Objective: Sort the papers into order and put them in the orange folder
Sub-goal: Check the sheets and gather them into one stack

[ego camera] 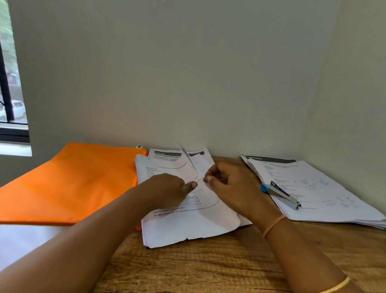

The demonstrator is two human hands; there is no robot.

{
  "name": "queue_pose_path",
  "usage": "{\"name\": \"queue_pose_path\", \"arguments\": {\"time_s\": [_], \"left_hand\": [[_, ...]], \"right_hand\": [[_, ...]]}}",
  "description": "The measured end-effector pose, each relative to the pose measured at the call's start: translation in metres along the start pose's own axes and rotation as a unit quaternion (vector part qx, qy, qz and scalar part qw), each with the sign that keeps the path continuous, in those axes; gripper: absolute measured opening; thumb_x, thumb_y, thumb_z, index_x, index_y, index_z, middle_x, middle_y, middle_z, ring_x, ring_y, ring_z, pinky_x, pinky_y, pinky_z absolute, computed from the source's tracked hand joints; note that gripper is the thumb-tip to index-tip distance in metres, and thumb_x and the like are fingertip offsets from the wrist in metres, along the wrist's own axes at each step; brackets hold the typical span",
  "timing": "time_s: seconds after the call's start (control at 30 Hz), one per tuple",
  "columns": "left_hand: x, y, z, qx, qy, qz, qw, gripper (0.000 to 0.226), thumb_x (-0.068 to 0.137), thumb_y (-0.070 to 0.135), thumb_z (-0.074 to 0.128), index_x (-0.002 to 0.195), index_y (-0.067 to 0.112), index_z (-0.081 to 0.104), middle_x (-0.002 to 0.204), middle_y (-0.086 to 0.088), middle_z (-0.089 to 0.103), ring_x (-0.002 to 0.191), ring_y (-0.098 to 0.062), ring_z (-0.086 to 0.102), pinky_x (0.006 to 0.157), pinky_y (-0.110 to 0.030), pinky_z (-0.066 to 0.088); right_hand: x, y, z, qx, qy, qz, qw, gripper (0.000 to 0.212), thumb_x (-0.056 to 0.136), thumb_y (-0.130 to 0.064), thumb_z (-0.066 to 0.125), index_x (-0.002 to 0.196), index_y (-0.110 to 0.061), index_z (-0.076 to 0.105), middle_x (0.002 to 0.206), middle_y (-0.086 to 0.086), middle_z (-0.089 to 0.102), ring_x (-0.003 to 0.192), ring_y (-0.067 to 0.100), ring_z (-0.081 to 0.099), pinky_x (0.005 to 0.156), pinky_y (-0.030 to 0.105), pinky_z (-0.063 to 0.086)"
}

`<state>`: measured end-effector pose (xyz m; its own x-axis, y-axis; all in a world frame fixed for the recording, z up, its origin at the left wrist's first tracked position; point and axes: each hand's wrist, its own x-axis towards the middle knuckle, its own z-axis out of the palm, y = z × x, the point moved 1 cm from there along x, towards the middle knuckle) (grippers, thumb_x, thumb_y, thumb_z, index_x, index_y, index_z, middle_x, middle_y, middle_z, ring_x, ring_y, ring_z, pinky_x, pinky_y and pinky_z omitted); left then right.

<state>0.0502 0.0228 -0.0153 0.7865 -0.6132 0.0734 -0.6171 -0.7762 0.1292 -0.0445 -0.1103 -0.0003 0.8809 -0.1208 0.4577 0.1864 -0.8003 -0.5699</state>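
Observation:
An orange folder (55, 181) lies flat at the left of the wooden table (212, 270), partly hanging over the table's left edge. A loose stack of printed papers (188, 227) sits in the middle, against the folder's right side. My left hand (168, 188) rests on this stack with its fingers curled and the thumb pointing right. My right hand (228, 183) pinches a raised, folded-over sheet (197, 163) of the stack between thumb and fingers. A second pile of papers (335, 201) lies at the right.
A stapler (280, 193) with a blue end lies on the right pile. A grey wall runs right behind the table and another closes the right side. A window (2, 66) is at the far left. Bare wood lies in front of the papers.

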Motion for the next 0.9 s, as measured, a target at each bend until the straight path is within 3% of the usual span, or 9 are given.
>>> {"name": "queue_pose_path", "arguments": {"time_s": [0.07,0.17,0.23,0.33,0.43,0.53,0.73,0.83,0.9], "left_hand": [[-0.003,0.004,0.002,-0.114,0.028,0.005,0.993,0.064,0.1,0.05,0.017,0.112,0.008,0.064,0.114,-0.009,0.064,0.105,-0.021,0.057,0.089,-0.029,0.037],[-0.004,0.009,0.001,-0.3,0.09,-0.033,0.949,0.052,0.1,0.047,0.031,0.106,0.01,0.068,0.114,-0.007,0.066,0.104,-0.022,0.06,0.094,-0.03,0.042],[-0.003,0.01,0.003,-0.417,0.097,-0.071,0.901,0.04,0.097,0.04,0.046,0.099,0.006,0.068,0.106,-0.01,0.069,0.097,-0.023,0.064,0.095,-0.037,0.049],[-0.003,0.01,0.004,-0.592,0.058,-0.128,0.794,0.02,0.091,0.014,0.061,0.102,-0.002,0.065,0.105,-0.017,0.068,0.088,-0.022,0.068,0.08,-0.031,0.058],[-0.007,0.008,0.0,-0.697,0.035,-0.153,0.7,0.026,0.086,0.002,0.064,0.111,-0.003,0.06,0.104,-0.017,0.067,0.078,-0.02,0.068,0.058,-0.023,0.058],[-0.008,0.005,0.0,-0.736,0.05,-0.15,0.659,0.031,0.083,0.003,0.067,0.113,-0.003,0.058,0.098,-0.014,0.068,0.077,-0.02,0.067,0.055,-0.024,0.058],[-0.009,-0.001,-0.004,-0.737,0.075,-0.166,0.651,0.012,0.088,0.005,0.063,0.097,0.0,0.058,0.088,-0.01,0.067,0.073,-0.017,0.064,0.054,-0.023,0.056],[-0.008,-0.016,-0.013,-0.661,0.094,-0.195,0.718,0.014,0.086,-0.002,0.063,0.099,-0.002,0.057,0.107,-0.019,0.064,0.076,-0.022,0.061,0.061,-0.029,0.052],[-0.009,-0.024,-0.014,-0.606,0.085,-0.208,0.763,0.038,0.083,-0.007,0.063,0.119,-0.001,0.05,0.115,-0.02,0.057,0.088,-0.028,0.058,0.062,-0.031,0.049]], "right_hand": [[0.001,0.0,0.002,0.015,-0.004,0.007,1.0,0.008,0.093,-0.019,0.055,0.091,-0.02,0.063,0.093,-0.004,0.066,0.088,0.008,0.061,0.071,0.016,0.046],[0.0,-0.003,0.004,0.045,-0.014,0.016,0.999,0.014,0.093,-0.018,0.056,0.084,-0.025,0.062,0.096,-0.001,0.07,0.091,0.012,0.064,0.082,0.027,0.052],[-0.001,-0.004,0.004,0.063,-0.007,0.013,0.998,0.019,0.092,-0.015,0.056,0.079,-0.027,0.063,0.093,-0.002,0.071,0.089,0.013,0.065,0.083,0.03,0.054],[-0.001,-0.003,0.002,0.07,0.004,0.011,0.997,0.023,0.091,-0.01,0.055,0.077,-0.024,0.067,0.091,-0.004,0.071,0.089,0.016,0.064,0.081,0.034,0.053],[0.0,-0.001,0.002,0.075,0.027,0.011,0.997,0.019,0.093,-0.011,0.054,0.083,-0.021,0.067,0.091,-0.007,0.069,0.09,0.012,0.062,0.079,0.024,0.051],[0.002,0.001,0.002,0.08,0.059,0.014,0.995,0.012,0.094,-0.014,0.054,0.088,-0.022,0.061,0.087,-0.015,0.06,0.085,0.001,0.057,0.07,0.01,0.044],[0.007,0.016,-0.004,0.152,0.103,0.165,0.969,0.016,0.098,-0.032,0.043,0.09,-0.023,0.052,0.087,0.002,0.06,0.084,0.017,0.059,0.064,0.028,0.043],[0.007,0.025,-0.008,0.183,0.102,0.239,0.948,0.031,0.099,-0.036,0.04,0.101,-0.01,0.055,0.105,0.02,0.06,0.093,0.027,0.058,0.073,0.032,0.044],[0.007,0.027,-0.01,0.21,0.099,0.271,0.934,0.035,0.097,-0.038,0.041,0.102,-0.006,0.056,0.107,0.021,0.063,0.1,0.033,0.059,0.089,0.043,0.047]]}}
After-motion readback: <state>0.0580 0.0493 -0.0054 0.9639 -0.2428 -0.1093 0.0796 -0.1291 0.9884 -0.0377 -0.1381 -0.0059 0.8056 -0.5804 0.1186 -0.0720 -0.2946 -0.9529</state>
